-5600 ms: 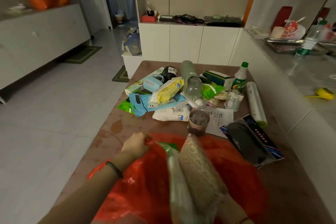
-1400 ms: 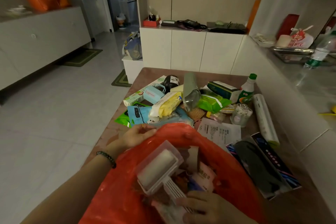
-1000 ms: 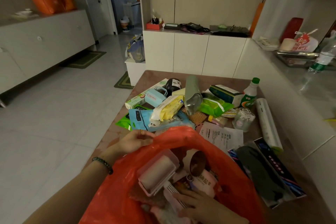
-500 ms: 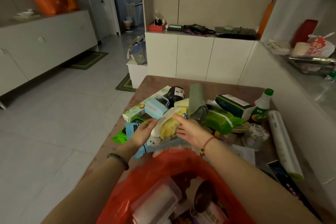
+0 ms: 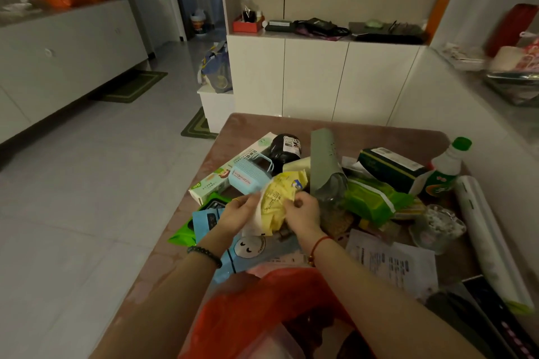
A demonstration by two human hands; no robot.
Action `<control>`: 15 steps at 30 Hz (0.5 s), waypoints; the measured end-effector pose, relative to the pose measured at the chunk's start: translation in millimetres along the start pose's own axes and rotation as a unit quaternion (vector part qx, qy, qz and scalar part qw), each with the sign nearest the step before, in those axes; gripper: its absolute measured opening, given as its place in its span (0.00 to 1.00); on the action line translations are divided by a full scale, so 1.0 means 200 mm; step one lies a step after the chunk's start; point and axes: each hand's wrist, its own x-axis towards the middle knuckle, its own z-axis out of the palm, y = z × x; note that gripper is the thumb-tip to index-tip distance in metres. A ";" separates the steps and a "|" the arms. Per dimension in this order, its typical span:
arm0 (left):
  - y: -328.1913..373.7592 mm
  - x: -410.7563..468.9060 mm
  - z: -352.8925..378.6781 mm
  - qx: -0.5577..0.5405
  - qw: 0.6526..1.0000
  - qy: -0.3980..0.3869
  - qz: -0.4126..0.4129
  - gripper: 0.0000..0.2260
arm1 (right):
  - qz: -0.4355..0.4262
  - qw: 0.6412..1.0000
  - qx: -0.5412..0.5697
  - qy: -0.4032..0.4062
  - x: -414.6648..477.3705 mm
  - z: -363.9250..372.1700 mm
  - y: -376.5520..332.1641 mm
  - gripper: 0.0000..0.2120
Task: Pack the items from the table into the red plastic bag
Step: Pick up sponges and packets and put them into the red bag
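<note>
Gripping the yellow pack (image 5: 280, 201) from both sides, left hand (image 5: 239, 213) and right hand (image 5: 303, 213) curled round its edges. Sits atop the pile on the table (image 5: 291, 125), just beyond the red bag (image 5: 256, 309). Runs near-left to far-right, far end toward the grey tube (image 5: 323, 160). Probably partly done, dim shapes already inside the bag. Left to pack: green pack (image 5: 373, 201), bottle (image 5: 446, 172), roll (image 5: 484, 236), receipt (image 5: 393, 262), more.
</note>
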 end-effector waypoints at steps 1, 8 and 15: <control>0.02 -0.03 -0.01 -0.029 1.000 0.001 0.001 0.11 | -0.039 0.999 0.011 0.000 -0.03 -0.01 -0.03 0.09; 0.13 -0.27 -0.15 -0.300 0.930 -0.197 0.075 0.31 | -0.279 0.952 0.075 -0.103 -0.35 -0.21 -0.20 0.09; 0.07 -0.45 -0.25 -0.440 0.886 -0.132 0.065 0.18 | -0.209 0.964 -0.077 -0.143 -0.30 -0.30 -0.16 0.22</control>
